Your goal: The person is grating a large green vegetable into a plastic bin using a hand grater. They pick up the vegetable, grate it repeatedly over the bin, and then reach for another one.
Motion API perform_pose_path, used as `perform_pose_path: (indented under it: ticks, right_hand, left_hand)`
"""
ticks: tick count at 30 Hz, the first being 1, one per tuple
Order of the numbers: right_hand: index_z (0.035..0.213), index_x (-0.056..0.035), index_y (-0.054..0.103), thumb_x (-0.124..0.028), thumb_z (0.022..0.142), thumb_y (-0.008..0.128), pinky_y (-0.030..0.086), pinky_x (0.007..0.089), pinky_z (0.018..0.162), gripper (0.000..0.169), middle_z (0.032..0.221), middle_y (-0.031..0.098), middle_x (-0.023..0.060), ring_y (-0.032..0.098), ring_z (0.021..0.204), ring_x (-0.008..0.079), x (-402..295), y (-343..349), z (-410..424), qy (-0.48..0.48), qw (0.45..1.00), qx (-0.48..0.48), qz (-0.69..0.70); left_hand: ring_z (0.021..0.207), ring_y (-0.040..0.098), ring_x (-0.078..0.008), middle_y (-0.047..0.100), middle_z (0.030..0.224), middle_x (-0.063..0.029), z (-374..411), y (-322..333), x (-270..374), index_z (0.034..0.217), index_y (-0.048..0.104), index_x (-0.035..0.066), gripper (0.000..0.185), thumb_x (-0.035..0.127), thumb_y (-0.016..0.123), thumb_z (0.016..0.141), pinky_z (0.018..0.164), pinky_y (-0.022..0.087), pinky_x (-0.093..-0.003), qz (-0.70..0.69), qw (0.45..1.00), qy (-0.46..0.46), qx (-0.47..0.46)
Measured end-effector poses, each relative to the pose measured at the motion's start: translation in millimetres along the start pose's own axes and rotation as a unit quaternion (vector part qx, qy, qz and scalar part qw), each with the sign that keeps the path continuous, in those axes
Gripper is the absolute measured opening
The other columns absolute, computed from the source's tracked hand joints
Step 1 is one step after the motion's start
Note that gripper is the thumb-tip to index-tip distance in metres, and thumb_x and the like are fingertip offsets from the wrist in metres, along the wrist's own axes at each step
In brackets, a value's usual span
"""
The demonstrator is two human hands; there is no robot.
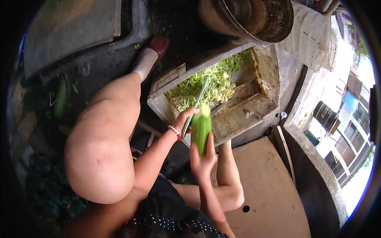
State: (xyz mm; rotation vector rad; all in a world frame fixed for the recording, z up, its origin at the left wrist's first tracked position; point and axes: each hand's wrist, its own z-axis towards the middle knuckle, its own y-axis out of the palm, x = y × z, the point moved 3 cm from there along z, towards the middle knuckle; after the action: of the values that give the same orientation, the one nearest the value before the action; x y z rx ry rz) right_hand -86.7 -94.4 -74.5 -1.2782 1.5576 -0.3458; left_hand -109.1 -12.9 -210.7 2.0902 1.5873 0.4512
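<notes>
My left hand (182, 119), with a beaded bracelet at the wrist, grips a long narrow tool (201, 94) seen nearly edge-on; I cannot tell if it is a knife or a grater. Against or just beside it is a long green gourd-like vegetable (201, 131), blurred, with a pale upper end. The fingers of my right hand (204, 160) are closed round its lower end. Beyond both hands, shredded pale green vegetable (208, 83) lies in a worn, stained rectangular trough (238, 125), with yellowish lumps among it.
A stained metal bucket (268, 20) stands at the trough's far edge, beside a whitish ribbed container (309, 35). A brown board (265, 184) lies at the right, near a curved concrete edge (315, 160). At the left are my bare knee, a grey panel (71, 29) and whole green vegetables (61, 96).
</notes>
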Motion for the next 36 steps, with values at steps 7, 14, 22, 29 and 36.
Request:
perform_pose_path:
  ticks: [7,14,22,29,36]
  right_hand:
    - [0.125,0.0085,0.047,-0.015,0.078,0.064,0.052,0.0367,0.071,0.055,0.092,0.065,0.0268,0.067,0.084,0.0299,35,16,65,0.094,0.991,0.035,0.086]
    - [0.125,0.0088,0.046,-0.013,0.078,0.065,0.052,0.0375,0.07,0.055,0.092,0.064,0.028,0.067,0.08,0.0319,20,17,52,0.041,0.996,0.053,0.062]
    - [0.131,0.0101,0.04,-0.011,0.079,0.064,0.05,0.0313,0.077,0.06,0.1,0.065,0.0225,0.063,0.091,0.0211,7,-4,4,0.043,0.998,-0.031,0.047]
    - [0.13,0.0051,0.044,-0.019,0.081,0.062,0.052,0.0324,0.057,0.058,0.087,0.067,0.0198,0.064,0.065,0.0198,69,29,104,0.068,0.994,0.091,0.001]
    - [0.119,-0.0063,0.051,-0.034,0.087,0.056,0.043,0.0267,0.047,0.043,0.093,0.06,0.0147,0.058,0.072,0.0217,80,6,36,0.352,0.675,-0.024,0.648]
  left_hand:
    - [0.054,0.053,-0.0116,0.055,0.069,-0.0027,3,-5,3,0.095,0.055,0.014,0.046,0.051,0.062,0.068,0.035,0.033,-0.0236,0.011,0.995,-0.081,0.061]
    - [0.066,0.058,-0.0152,0.059,0.079,-0.0074,5,-2,-3,0.097,0.057,0.005,0.048,0.046,0.06,0.072,0.047,0.047,-0.0266,-0.015,0.999,-0.04,0.009]
    - [0.064,0.059,-0.0137,0.061,0.082,-0.005,9,-22,-3,0.1,0.059,0.01,0.048,0.048,0.059,0.072,0.043,0.044,-0.0233,-0.026,0.998,-0.063,0.0]
    - [0.061,0.051,-0.0121,0.053,0.086,-0.0059,-2,11,-2,0.105,0.05,0.011,0.056,0.049,0.062,0.066,0.035,0.036,-0.0214,0.056,0.996,-0.056,0.035]
    - [0.064,0.054,-0.0163,0.053,0.081,-0.0034,5,-9,-4,0.104,0.051,0.016,0.049,0.048,0.061,0.069,0.038,0.036,-0.0259,-0.065,0.995,-0.081,0.012]
